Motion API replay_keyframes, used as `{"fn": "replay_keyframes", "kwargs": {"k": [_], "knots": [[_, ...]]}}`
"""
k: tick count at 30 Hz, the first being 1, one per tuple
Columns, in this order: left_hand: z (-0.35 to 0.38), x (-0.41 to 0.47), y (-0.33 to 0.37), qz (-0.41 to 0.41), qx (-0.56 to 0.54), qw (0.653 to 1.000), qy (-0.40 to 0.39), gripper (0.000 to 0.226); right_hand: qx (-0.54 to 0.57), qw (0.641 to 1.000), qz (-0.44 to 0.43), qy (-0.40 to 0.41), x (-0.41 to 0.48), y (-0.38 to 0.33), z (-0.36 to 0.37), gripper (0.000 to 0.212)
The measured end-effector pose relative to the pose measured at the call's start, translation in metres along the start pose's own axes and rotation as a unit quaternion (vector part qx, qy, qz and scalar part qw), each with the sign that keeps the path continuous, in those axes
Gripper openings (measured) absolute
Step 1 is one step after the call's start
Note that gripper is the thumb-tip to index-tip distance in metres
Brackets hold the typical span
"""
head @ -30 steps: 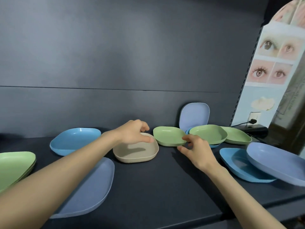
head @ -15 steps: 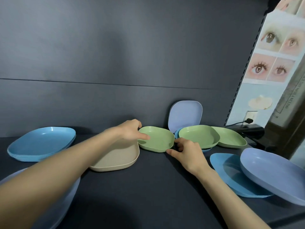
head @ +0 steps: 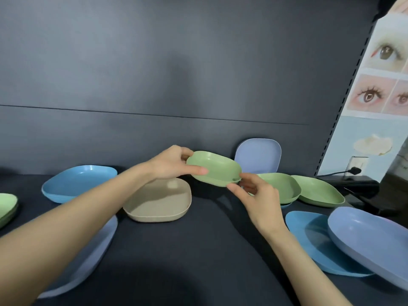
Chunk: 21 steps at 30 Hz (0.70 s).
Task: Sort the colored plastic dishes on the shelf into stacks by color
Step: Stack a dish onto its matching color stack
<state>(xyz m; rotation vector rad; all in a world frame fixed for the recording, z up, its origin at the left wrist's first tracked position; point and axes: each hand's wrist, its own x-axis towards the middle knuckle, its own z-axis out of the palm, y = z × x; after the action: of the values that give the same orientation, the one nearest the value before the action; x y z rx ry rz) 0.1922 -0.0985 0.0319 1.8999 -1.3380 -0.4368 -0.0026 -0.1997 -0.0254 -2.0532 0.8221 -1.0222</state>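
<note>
Dark matte shelf (head: 198, 250), dark panelled back wall (head: 154, 74) with one horizontal seam. To the right a slotted upright, then a poster of eye close-ups (head: 384, 69); below it a wall outlet with a black plug and cable (head: 344, 172).

Dishes on the shelf: beige dish (head: 159, 200) in the centre, directly under the left forearm. Blue plate (head: 77, 183) back left. Green stack (head: 6, 206) at the far left edge, partly out of view. Lavender plate (head: 88, 257) front left, mostly hidden by the left arm. Lavender dish (head: 259, 155) leaning upright against the back wall. Two green dishes right of centre: one (head: 280, 187) partly behind the right hand, another (head: 318, 193) just beside it. Front right: blue plate (head: 318, 241) with a lavender plate (head: 371, 239) overlapping its right side, tilted.

Task item: small green dish (head: 215, 168) held off the shelf, tilted, above the beige dish's back right corner.

Left hand (head: 170, 164): grip closed on the dish's left rim, thumb across the inside, fingers behind. Right hand (head: 256, 195): grip pinching the dish's lower right rim, thumb under the edge, palm turned left. Both forearms reach in from the bottom corners.
</note>
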Motion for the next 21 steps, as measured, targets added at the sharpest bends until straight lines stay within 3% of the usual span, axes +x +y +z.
{"fn": "replay_keyframes", "kwargs": {"k": [4,13,21], "knots": [[-0.028,-0.041,0.005,0.009,-0.054,0.998,0.007,0.034,0.075,0.997,-0.031,-0.007,-0.007,-0.023,0.007,0.043],[-0.091,-0.121,-0.013,0.033,-0.089,0.989,0.111,0.029,0.185,0.979,-0.080,-0.039,-0.030,-0.092,0.060,0.040],[-0.171,-0.215,-0.072,0.036,-0.086,0.986,0.141,0.031,0.201,0.973,-0.088,-0.072,-0.078,-0.166,0.156,0.053]]}}
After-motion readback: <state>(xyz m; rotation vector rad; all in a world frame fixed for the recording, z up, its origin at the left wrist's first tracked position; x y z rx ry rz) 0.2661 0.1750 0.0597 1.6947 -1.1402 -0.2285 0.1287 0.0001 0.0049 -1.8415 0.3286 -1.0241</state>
